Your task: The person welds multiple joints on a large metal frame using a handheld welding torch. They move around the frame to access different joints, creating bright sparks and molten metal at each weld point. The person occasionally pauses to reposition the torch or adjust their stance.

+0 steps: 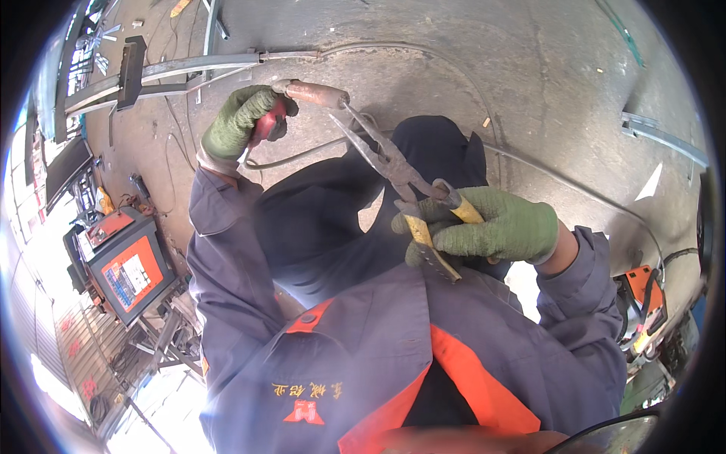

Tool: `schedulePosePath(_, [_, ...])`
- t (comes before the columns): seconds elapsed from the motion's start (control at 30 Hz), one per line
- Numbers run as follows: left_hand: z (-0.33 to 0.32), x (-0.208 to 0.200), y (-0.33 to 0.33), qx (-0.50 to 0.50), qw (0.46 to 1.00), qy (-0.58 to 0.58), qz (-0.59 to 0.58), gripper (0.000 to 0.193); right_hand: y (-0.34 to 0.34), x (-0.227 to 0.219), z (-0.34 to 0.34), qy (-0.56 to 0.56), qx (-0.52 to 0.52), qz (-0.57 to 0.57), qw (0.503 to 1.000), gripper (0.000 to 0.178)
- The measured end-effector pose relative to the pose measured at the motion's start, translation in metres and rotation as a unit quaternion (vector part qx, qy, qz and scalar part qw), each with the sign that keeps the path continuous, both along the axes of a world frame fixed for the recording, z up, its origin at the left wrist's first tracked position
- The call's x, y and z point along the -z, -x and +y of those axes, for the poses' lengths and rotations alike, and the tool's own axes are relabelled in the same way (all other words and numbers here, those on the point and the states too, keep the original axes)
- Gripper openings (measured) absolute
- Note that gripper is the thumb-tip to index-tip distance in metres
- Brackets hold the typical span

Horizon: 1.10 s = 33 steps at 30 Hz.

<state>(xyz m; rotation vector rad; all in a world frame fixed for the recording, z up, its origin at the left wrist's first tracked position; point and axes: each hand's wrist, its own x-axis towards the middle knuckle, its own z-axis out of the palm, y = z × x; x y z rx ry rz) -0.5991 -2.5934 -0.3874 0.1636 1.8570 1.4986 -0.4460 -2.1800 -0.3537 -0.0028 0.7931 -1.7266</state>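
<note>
My left hand (243, 125), in a green knitted glove, is closed around the red handle (268, 125) of a welding torch. The torch's copper-coloured nozzle (316, 94) points to the right. In my right hand (495, 225), also gloved in green, is a pair of long-nose pliers (395, 165) with worn yellow grips. Their jaws stand apart. One tip meets the open end of the nozzle; whether it reaches inside I cannot tell. The other tip sits just below and left of it.
A metal frame (166, 68) lies at the far left. A grey cable (560, 181) crosses the concrete floor (484, 60) past my knees. An orange and dark machine (128, 265) stands at left, another orange unit (643, 295) at right. A steel bar (665, 140) lies far right.
</note>
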Motion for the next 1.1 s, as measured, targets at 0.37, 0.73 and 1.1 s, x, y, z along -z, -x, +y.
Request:
schedulePosePath(0.37, [-0.008, 0.006, 0.003, -0.011, 0.999, -0.029, -0.033, 0.045, -0.004, -0.009, 0.000, -0.019, -0.003, -0.016, 1.000, 0.056])
schedulePosePath(0.73, [-0.004, -0.008, 0.009, 0.050, 0.998, 0.029, 0.026, 0.046, -0.017, -0.016, 0.004, -0.067, -0.084, -0.076, 0.991, 0.055])
schedulePosePath(1.1, [0.001, -0.006, 0.009, 0.137, 0.980, 0.102, 0.105, 0.069, -0.028, -0.025, 0.019, -0.116, -0.064, -0.039, 0.990, 0.064])
